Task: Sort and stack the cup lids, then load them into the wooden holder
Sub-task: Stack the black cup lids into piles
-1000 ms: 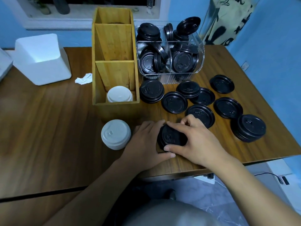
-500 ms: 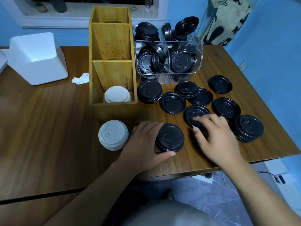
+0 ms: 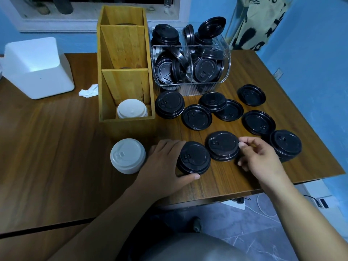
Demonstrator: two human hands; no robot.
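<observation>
A black stack [image 3: 194, 159] is gripped near the table's [image 3: 56, 147] near edge by the left hand [image 3: 162, 166], fingers curled; the lid [image 3: 222, 145] just right is pinched at its rim by the right hand [image 3: 261, 159].

brown wood-grain desk [image 3: 47, 147], chunky white box [image 3: 37, 68] at its far left, crumpled white tissue [image 3: 88, 90] near that box, blue wall [image 3: 310, 53], cream cloth with black marks [image 3: 259, 21] hanging top right, grey floor tiles [image 3: 254, 232] below
</observation>
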